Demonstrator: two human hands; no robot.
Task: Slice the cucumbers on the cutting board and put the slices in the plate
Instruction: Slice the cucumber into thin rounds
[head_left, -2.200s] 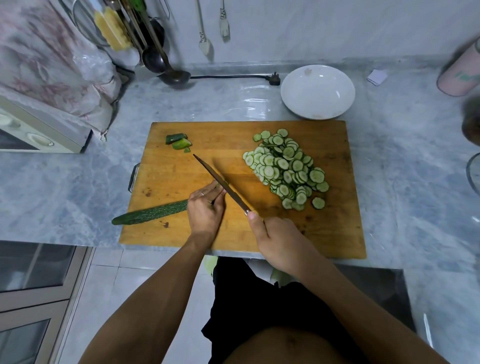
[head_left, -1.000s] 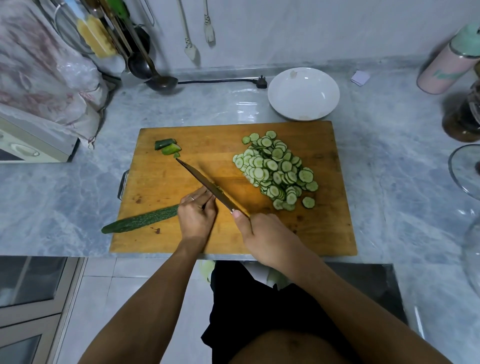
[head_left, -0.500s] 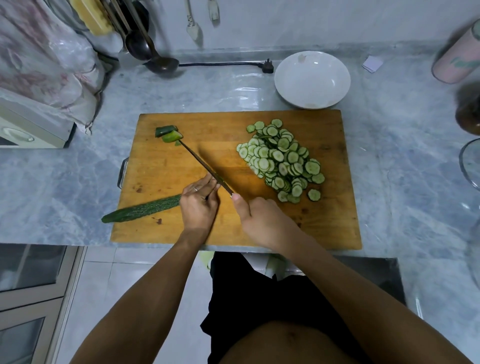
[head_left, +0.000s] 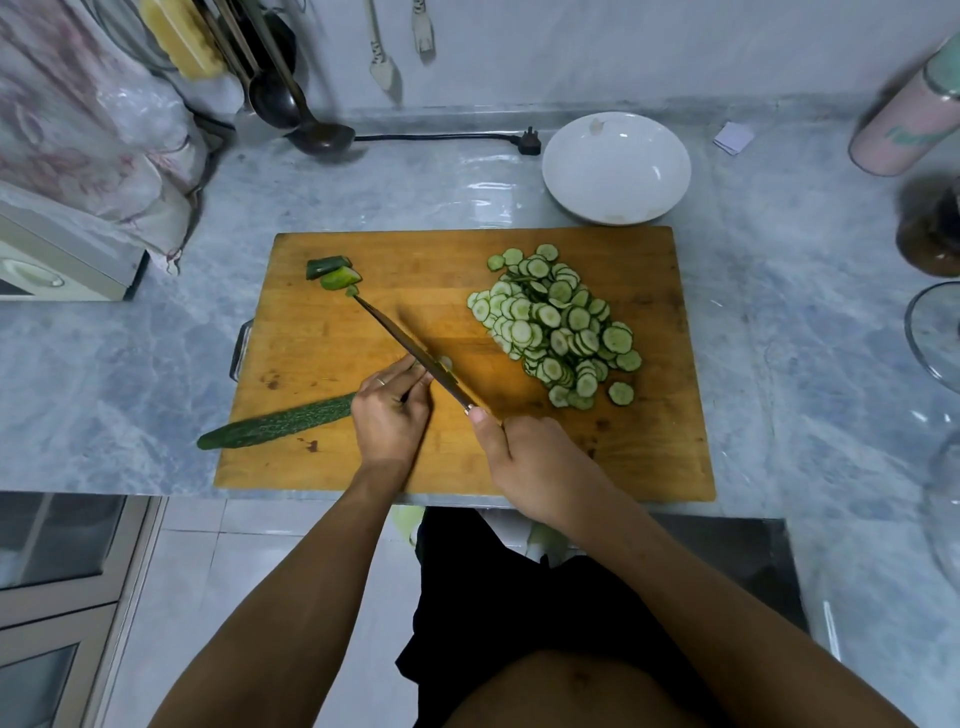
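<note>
The cucumber (head_left: 275, 427) lies across the near-left part of the cutting board (head_left: 363, 457), its dark tip hanging past the board's left edge over the counter (head_left: 130, 364), its cut end hidden under my left hand (head_left: 389, 415). I am mid-slice here, and the way to do it well, I judge, is to keep the left knuckles ahead of the fingertips as a fence for the blade, feed the cucumber rightward a little at a time, and let the knife (head_left: 410, 347) rock from its tip so the rounds come out even.

My left grip curls over the cucumber's cut end, fingers bent and pressing it to the board, a ring showing on one finger; the fingertips sit right against the flat of the blade. My right hand (head_left: 540, 467) wraps the handle, thumb laid forward along it toward the blade, nothing spread. The blade runs diagonally toward the far-left corner, its point just beside two trimmed end pieces (head_left: 332, 274).

The pile of slices (head_left: 556, 327) sits right of the board's centre. The white plate (head_left: 616, 167) stands on the counter just beyond the board's far edge, holding no slices, so the transfer is not yet begun. A fresh round seems to sit just beside the blade, though I cannot tell for sure.
</note>
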